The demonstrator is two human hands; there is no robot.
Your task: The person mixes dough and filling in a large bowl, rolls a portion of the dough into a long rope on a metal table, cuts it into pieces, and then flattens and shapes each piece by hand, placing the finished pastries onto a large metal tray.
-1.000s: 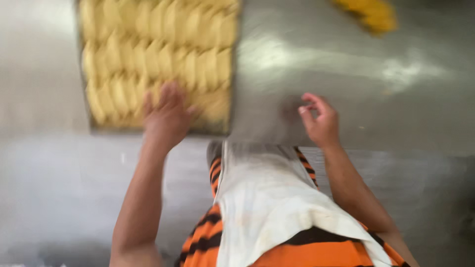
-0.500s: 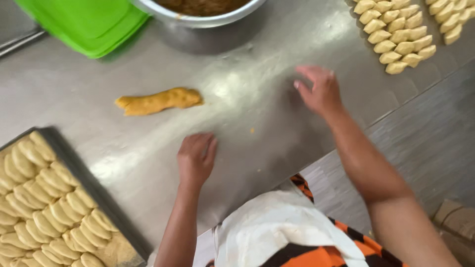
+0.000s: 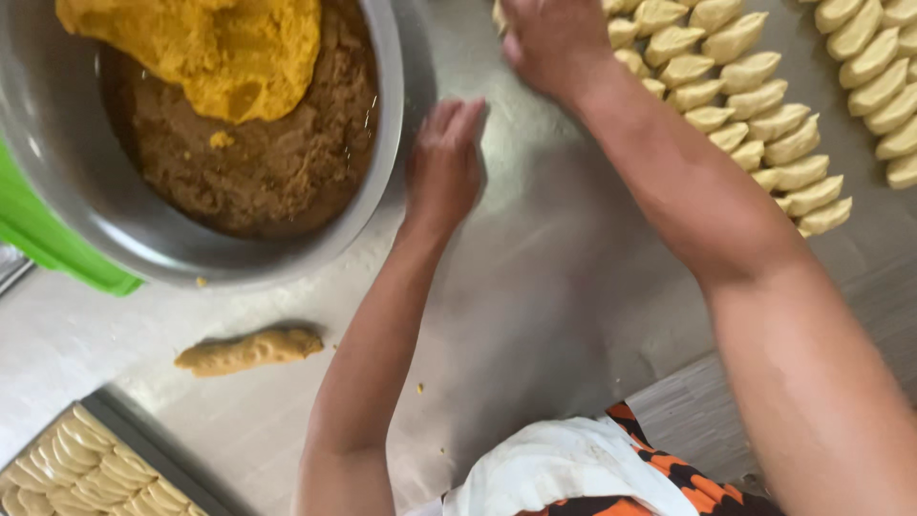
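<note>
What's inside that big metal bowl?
The metal bowl holds brown crumbly filling with a lump of yellow dough resting on top. Whatever lies beneath the dough and filling is covered.

One metal mixing bowl (image 3: 382, 143) holding two masses: one yellow dough lump (image 3: 205, 48), one brown filling (image 3: 258, 162). One dough roll (image 3: 250, 350) on the steel table. Two hands: left hand (image 3: 444, 167), right hand (image 3: 554, 38). One baking tray (image 3: 143, 441). One green lid (image 3: 38, 239). Shaped pastries (image 3: 745, 105) in rows, roughly thirty visible; exact count unclear.
</note>
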